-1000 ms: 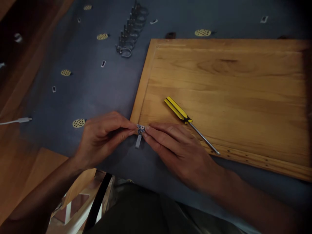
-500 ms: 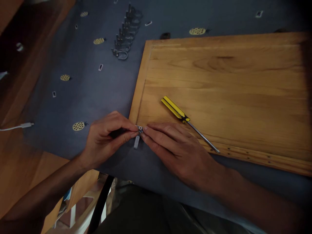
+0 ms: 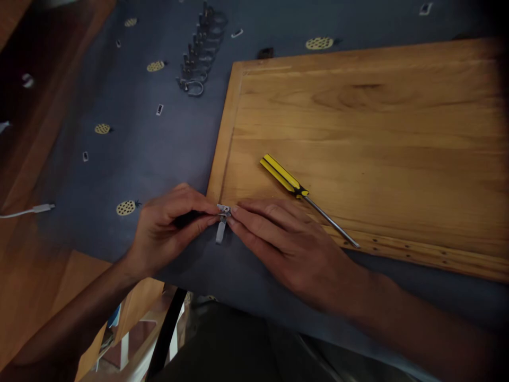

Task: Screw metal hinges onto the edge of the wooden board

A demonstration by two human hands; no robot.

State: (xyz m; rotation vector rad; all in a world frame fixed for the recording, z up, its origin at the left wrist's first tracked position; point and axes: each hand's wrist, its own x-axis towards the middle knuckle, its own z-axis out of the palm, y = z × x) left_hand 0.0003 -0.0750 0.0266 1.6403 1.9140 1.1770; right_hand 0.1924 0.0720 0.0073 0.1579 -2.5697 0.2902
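Observation:
A small metal clamp (image 3: 220,232) with a cross-head screw in its upper part and a pale strap hanging below is between my hands, at the board's near left corner. My left hand (image 3: 170,225) is closed in a pinch at the clamp's left side. From the right, the thumb and fingertips of my right hand (image 3: 290,249) press together against the screw end. My fingertips hide part of the clamp. Just beyond my right hand, a screwdriver (image 3: 281,175) with a yellow and black handle lies on the wooden board (image 3: 358,122).
Several similar metal clamps (image 3: 194,87) stand in a row on the blue patterned tablecloth (image 3: 131,175), beyond the board's left edge. A white cable plug (image 3: 43,208) lies at the far left. A small dark object (image 3: 265,53) sits behind the board.
My left fingertips have shifted slightly left on the clamp, so its upper plate and screw show more. My right hand stays against it. The whole view has shifted a little.

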